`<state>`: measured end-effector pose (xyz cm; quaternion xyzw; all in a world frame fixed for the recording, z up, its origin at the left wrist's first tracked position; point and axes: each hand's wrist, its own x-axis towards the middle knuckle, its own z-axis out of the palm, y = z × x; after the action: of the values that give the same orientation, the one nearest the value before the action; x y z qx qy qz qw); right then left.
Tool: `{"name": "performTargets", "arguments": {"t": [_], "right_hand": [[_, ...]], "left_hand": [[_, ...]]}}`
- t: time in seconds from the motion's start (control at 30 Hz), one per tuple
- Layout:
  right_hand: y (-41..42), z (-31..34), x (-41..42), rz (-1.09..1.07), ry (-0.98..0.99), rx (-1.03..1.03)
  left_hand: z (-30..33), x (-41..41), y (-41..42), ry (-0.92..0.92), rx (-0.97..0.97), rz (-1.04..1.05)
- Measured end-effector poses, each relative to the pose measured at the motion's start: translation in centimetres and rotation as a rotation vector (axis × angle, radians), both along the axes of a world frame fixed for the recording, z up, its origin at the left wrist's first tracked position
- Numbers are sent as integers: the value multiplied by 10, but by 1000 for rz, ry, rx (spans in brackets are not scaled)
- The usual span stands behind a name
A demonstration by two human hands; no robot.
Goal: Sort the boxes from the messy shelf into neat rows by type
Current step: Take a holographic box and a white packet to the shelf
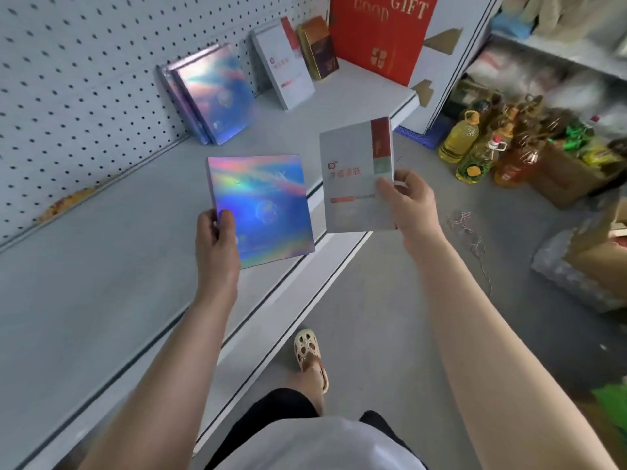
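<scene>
My left hand (pixel 217 235) is pinching the lower corner of a flat square holographic box (pixel 261 208), super shiny rainbow foil, held over the grey shelf (pixel 101 266). Two more holographic ones (pixel 212 96) lean on the pegboard (pixel 84 62) further back. My right hand (pixel 412 201) grips a matte white box (pixel 356 178) with a red corner patch, out past the shelf edge. One matching white box (pixel 283 66) stands beside a big red gift box (pixel 378 32).
</scene>
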<state>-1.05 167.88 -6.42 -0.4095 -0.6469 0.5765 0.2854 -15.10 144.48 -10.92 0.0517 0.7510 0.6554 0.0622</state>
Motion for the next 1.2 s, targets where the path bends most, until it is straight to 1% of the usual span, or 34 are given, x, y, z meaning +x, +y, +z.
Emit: {"name": "performTargets", "arguments": {"t": [0.23,0.43,0.57,0.7,0.8,0.87,0.9,1.03,1.2], "right_hand": [[105,0,-99,172,-11,9],[182,-2,-176,264,-65,82],[228,-10,-237,409,-106,113],[264,-14,-293,577,-107,109],[284,-18,-331,704,-103,85],[294,-24,-351,761,-129,88],[298,-27,-360,778,-161,121],[312,-33,-387,828,-338,361],[306,-33,-405,839,-359,524]], "left_hand": [[8,-82,98,44,15,91],[10,-123,148,11,0,179],[11,-138,176,7,10,250],[12,-142,206,-54,61,358],[10,-144,226,-36,37,379],[7,-144,234,-58,33,399],[6,-144,237,-70,35,419],[3,-141,247,-88,39,467],[2,-139,251,-91,53,504]]}}
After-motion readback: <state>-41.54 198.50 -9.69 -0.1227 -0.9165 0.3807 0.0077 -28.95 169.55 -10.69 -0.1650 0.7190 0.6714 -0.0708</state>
